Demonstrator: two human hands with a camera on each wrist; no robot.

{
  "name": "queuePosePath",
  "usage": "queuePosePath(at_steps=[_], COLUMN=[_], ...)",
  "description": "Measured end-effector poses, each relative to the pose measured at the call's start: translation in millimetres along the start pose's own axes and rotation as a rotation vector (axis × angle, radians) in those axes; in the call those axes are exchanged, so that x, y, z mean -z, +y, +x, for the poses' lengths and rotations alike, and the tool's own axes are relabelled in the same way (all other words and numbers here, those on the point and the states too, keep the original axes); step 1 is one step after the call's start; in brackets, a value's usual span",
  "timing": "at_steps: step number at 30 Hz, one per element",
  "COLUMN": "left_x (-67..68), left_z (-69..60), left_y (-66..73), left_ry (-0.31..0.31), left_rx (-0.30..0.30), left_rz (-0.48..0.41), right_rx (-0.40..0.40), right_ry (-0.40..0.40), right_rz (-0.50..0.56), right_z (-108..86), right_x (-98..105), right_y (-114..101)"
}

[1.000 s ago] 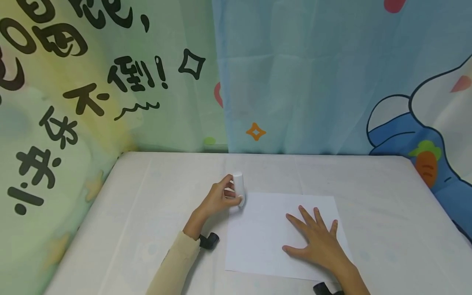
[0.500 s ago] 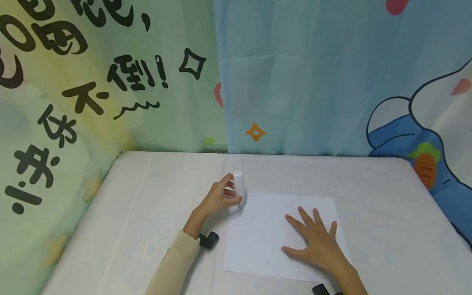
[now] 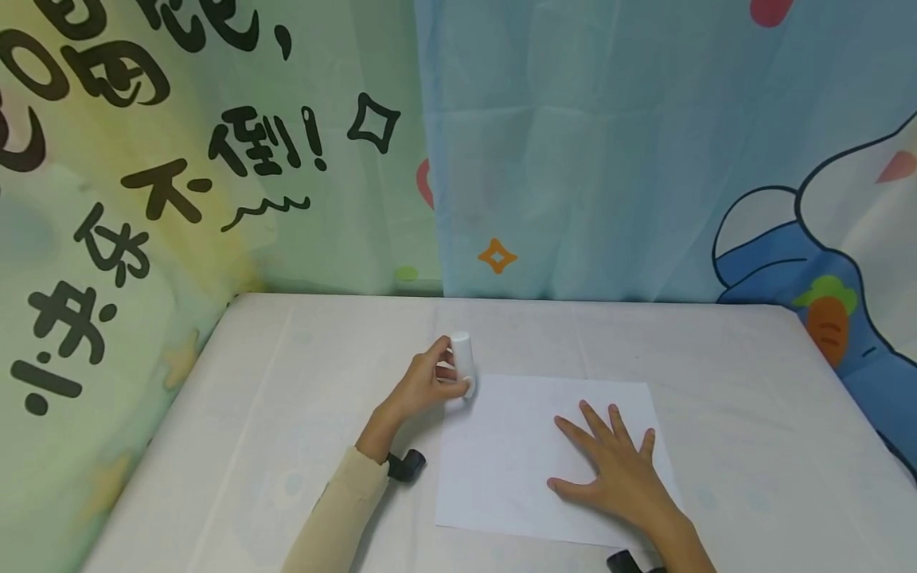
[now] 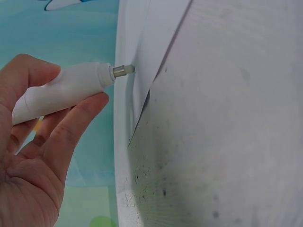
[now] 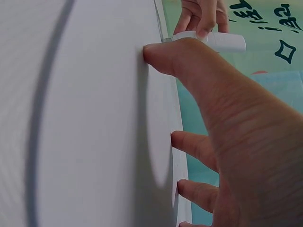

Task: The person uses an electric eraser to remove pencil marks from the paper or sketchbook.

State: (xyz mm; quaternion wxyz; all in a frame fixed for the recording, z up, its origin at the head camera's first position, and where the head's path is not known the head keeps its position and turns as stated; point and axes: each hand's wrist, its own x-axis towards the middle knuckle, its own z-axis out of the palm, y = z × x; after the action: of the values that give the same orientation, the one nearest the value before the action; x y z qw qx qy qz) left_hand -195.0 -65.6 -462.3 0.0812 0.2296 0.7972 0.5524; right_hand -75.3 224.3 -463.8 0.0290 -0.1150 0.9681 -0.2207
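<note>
Plainly, the left hand (image 3: 427,383) pinches a smooth white cylinder (image 4: 68,89), its slim metallic tip (image 4: 120,71) near the far left corner of a flat paper sheet (image 3: 501,461). The right hand (image 3: 622,471) rests splayed on that sheet, atop a faintly creased white tablecloth (image 3: 322,342).

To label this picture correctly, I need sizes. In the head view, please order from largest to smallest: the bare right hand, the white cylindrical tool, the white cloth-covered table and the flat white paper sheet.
1. White cloth-covered table
2. Flat white paper sheet
3. Bare right hand
4. White cylindrical tool
</note>
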Motion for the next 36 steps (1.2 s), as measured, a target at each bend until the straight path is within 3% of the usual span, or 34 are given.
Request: queuePosePath(at_steps=[36], left_x=[2.2], left_z=[-4.9], left_y=[2.6], left_ry=[-0.014], left_rx=[0.016], left_rz=[0.011], right_rx=[-0.008], right_ry=[-0.011], right_rz=[0.003], right_z=[1.0], right_x=[-0.9], right_y=[1.2])
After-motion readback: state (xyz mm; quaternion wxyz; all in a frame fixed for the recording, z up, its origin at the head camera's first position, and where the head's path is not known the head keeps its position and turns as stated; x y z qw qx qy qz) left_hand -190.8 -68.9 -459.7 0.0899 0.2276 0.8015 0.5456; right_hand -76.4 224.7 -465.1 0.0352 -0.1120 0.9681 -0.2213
